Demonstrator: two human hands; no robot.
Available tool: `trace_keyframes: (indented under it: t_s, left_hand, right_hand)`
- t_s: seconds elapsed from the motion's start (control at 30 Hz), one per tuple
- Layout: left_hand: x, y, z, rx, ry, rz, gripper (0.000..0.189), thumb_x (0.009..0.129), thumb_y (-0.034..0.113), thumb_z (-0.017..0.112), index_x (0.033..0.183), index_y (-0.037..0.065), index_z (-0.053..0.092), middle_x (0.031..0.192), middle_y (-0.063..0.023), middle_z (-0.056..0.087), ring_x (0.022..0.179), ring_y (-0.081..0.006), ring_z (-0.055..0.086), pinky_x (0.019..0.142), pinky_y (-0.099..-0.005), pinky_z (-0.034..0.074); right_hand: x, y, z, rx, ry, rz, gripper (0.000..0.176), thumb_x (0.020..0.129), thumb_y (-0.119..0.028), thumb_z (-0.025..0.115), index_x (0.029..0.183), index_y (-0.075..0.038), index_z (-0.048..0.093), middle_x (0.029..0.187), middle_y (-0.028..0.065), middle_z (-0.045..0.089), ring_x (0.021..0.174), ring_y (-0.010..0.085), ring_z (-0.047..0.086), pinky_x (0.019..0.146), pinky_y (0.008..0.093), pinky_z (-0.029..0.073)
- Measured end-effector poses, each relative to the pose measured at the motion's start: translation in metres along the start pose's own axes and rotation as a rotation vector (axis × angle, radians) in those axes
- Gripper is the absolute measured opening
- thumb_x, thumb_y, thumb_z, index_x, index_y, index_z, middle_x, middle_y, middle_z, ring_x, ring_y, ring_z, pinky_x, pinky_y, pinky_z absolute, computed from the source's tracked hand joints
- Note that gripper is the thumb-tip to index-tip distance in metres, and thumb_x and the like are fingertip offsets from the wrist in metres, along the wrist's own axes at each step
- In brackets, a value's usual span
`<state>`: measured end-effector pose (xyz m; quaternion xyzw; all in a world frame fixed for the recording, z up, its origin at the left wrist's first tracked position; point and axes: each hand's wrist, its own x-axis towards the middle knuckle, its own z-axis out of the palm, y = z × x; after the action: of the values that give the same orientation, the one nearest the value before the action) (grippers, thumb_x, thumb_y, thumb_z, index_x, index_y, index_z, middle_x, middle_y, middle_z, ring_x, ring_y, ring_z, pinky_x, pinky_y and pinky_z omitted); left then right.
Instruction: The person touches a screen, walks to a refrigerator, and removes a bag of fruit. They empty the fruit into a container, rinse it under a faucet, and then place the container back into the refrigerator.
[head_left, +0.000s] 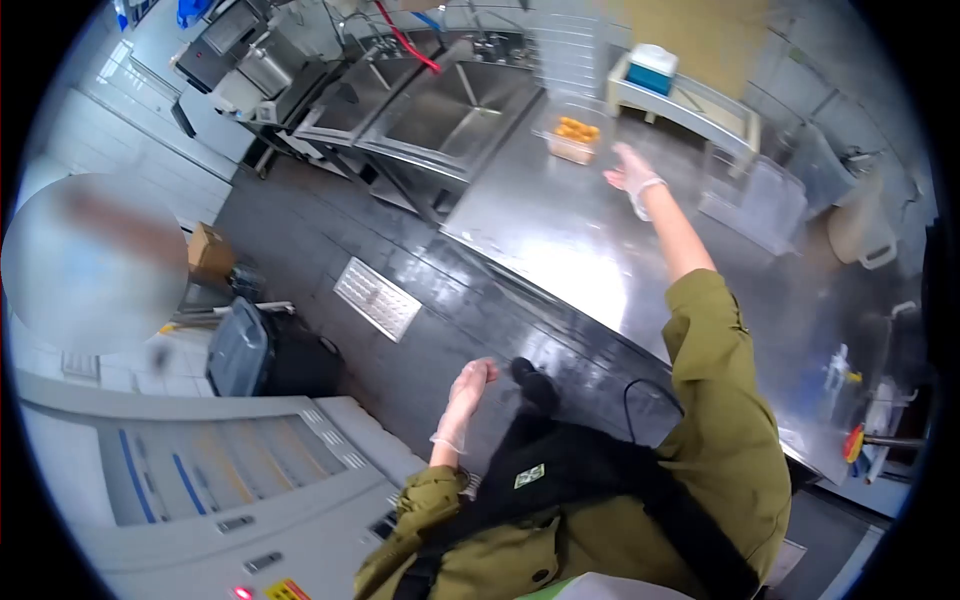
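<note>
My right hand [632, 177], in a clear glove, reaches over the steel worktable [560, 235] with its fingers stretched out. It holds nothing. Just beyond its fingertips stands a clear plastic container [572, 153] with orange pieces of food [577, 130] in it; a small gap seems to lie between hand and container. My left hand [467, 395], also gloved, hangs low above the floor near my body. Its fingers are loosely bent, and no object shows in them.
Steel sinks [455, 110] adjoin the table's far end. A shelf [690, 105] carries a teal-and-white box [652, 70]. Clear bins [755, 205] and a white pitcher [862, 230] stand at right. A dark bin [265, 350], floor drain [377, 298] and grey cabinet [230, 465] are at left.
</note>
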<state>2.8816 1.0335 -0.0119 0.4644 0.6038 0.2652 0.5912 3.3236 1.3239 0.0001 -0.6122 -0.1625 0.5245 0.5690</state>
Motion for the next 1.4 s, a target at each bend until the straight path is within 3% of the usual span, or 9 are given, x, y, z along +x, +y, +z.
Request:
trace_keyframes:
  t_s: [0.07,0.33,0.47,0.67,0.87,0.97,1.1,1.13,1.4]
  left_hand:
    - [0.048,0.005,-0.063,0.004,0.123,0.046,0.035,0.094,0.032,0.047,0.109,0.004,0.060,0.093,-0.0051,0.064,0.090,-0.0127,0.058,0.085,-0.0272,0.045]
    - [0.220,0.124,-0.154,0.064,-0.083,0.200,0.033,0.095,0.029,0.046,0.114,0.004,0.057,0.098,-0.0065,0.065,0.093,-0.0127,0.059,0.085,-0.0258,0.044]
    - [0.314,0.197,-0.138,0.069,-0.275,0.260,0.037,0.092,0.030,0.050,0.118,0.005,0.056,0.099,-0.0067,0.066,0.091,-0.0136,0.061,0.083,-0.0261,0.044]
    - [0.422,0.311,-0.152,-0.050,-0.678,-0.033,0.083,0.086,0.047,0.057,0.147,0.013,0.010,0.142,-0.0135,0.033,0.106,-0.0207,0.058,0.079,-0.0321,0.050]
    - [0.543,0.367,-0.186,-0.304,-0.654,0.034,0.059,0.085,0.005,0.045,0.140,0.005,0.023,0.129,-0.0136,0.044,0.110,-0.0264,0.055,0.079,-0.0341,0.057]
    - [0.620,0.370,-0.174,-0.313,-0.612,0.055,0.056,0.083,0.000,0.041,0.137,0.007,0.029,0.125,-0.0130,0.047,0.106,-0.0247,0.058,0.078,-0.0336,0.057]
    - [0.788,0.314,-0.137,-0.039,-0.520,0.368,0.057,0.083,0.005,0.049,0.138,0.010,0.031,0.123,-0.0093,0.048,0.104,-0.0205,0.055,0.073,-0.0310,0.056]
    - [0.789,0.329,-0.136,-0.106,-0.541,0.139,0.061,0.083,0.012,0.055,0.139,0.011,0.029,0.127,-0.0097,0.044,0.110,-0.0208,0.052,0.074,-0.0331,0.056]
    - [0.806,0.388,-0.111,-0.156,-0.601,-0.007,0.057,0.085,0.000,0.041,0.139,0.010,0.027,0.125,-0.0138,0.044,0.104,-0.0223,0.055,0.072,-0.0301,0.058]
  right_hand:
    - [0.043,0.016,0.014,0.115,-0.167,-0.033,0.059,0.079,-0.045,0.064,0.119,-0.005,0.046,0.103,0.0155,0.053,0.082,0.0257,0.061,0.069,0.0392,0.053]
    - [0.098,0.030,0.081,0.073,0.460,0.104,0.027,0.089,-0.029,0.052,0.102,-0.006,0.055,0.087,0.0097,0.059,0.062,0.0168,0.057,0.052,0.0260,0.052]
    - [0.039,0.065,0.112,0.006,0.317,-0.145,0.018,0.088,-0.020,0.049,0.091,-0.005,0.059,0.072,0.0048,0.058,0.058,0.0131,0.057,0.048,0.0242,0.046]
    - [-0.002,0.028,0.274,-0.106,0.075,-0.243,0.023,0.088,-0.024,0.053,0.095,-0.003,0.060,0.071,0.0027,0.058,0.052,0.0086,0.053,0.045,0.0236,0.046]
    - [0.102,-0.036,0.357,-0.362,-0.226,0.028,0.045,0.092,-0.039,0.047,0.112,0.001,0.054,0.078,0.0098,0.063,0.054,0.0137,0.057,0.050,0.0252,0.046]
    - [0.199,-0.068,0.364,-0.287,0.053,-0.293,0.044,0.089,-0.041,0.050,0.105,-0.001,0.056,0.075,0.0048,0.057,0.067,0.0125,0.054,0.061,0.0270,0.045]
    - [0.359,-0.095,0.359,-0.799,0.618,-0.195,0.040,0.083,-0.031,0.055,0.106,0.001,0.057,0.103,0.0205,0.062,0.099,0.0330,0.060,0.083,0.0378,0.048]
    - [0.385,-0.093,0.354,-0.878,0.699,-0.104,0.040,0.083,-0.030,0.055,0.107,0.001,0.057,0.106,0.0217,0.062,0.104,0.0342,0.059,0.086,0.0389,0.047]
    - [0.454,-0.071,0.345,-1.168,0.814,-0.170,0.040,0.086,-0.038,0.049,0.087,-0.002,0.067,0.087,0.0217,0.065,0.084,0.0372,0.063,0.077,0.0445,0.051]
